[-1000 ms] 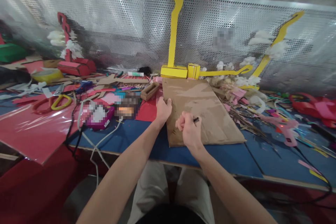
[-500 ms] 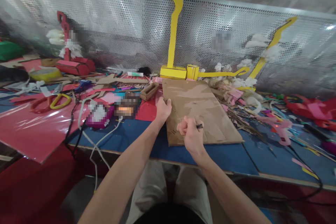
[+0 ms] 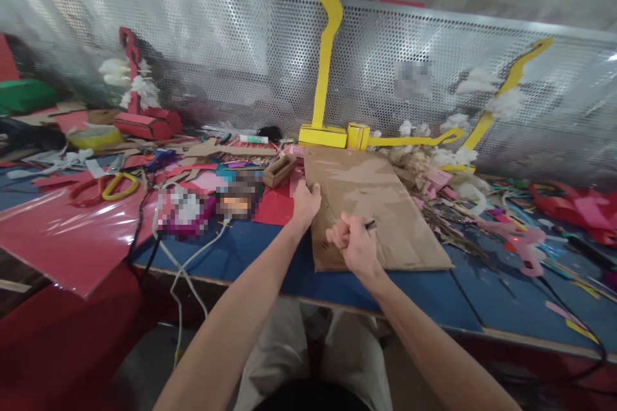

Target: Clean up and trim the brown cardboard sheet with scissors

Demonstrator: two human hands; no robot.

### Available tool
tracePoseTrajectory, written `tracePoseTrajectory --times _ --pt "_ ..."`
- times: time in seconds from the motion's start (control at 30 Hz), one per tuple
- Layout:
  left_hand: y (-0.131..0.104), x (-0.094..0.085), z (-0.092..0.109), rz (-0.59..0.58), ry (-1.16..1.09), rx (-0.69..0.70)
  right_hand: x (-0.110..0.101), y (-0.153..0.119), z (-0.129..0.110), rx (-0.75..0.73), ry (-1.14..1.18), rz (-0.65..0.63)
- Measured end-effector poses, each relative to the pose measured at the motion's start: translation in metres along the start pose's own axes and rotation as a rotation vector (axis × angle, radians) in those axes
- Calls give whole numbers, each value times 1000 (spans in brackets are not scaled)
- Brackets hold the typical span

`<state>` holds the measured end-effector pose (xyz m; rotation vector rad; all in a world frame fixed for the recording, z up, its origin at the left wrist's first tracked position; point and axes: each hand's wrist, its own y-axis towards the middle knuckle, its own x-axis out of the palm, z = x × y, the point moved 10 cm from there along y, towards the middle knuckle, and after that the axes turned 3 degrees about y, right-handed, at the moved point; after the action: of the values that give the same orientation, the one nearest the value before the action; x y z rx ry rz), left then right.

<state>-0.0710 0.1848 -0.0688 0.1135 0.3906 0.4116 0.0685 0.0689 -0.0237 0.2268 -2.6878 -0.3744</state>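
Observation:
A brown cardboard sheet (image 3: 400, 205) lies flat on the blue table, reaching close to its front edge. My left hand (image 3: 306, 201) grips the sheet's left edge, thumb on the upper face and the other fingers partly hidden. Over the lower left part of the sheet, my right hand (image 3: 354, 237) is closed around a black pen (image 3: 371, 225). Only a short dark end of the pen sticks out beside the thumb; its other end is hidden in the fist. A few short dark marks show on the cardboard near its lower left corner.
Behind the sheet stands a yellow hook-topped piece (image 3: 325, 58) on a box base. A pink glue gun (image 3: 523, 244) with a cord lies right. Yellow-handled scissors (image 3: 120, 186), a small cardboard box (image 3: 279, 170), white cables (image 3: 187, 258) and red sheets lie left. Perforated metal (image 3: 231, 58) backs the table.
The whole scene has shifted slightly right and down in view. Both hands keep nearly the same places on the cardboard, the right one having turned a little with the pen.

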Motion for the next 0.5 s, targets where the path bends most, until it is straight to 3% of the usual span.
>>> tracePoseTrajectory --times 0.5 --pt "8 7 7 -74 6 56 10 -4 -14 -37 -24 -70"
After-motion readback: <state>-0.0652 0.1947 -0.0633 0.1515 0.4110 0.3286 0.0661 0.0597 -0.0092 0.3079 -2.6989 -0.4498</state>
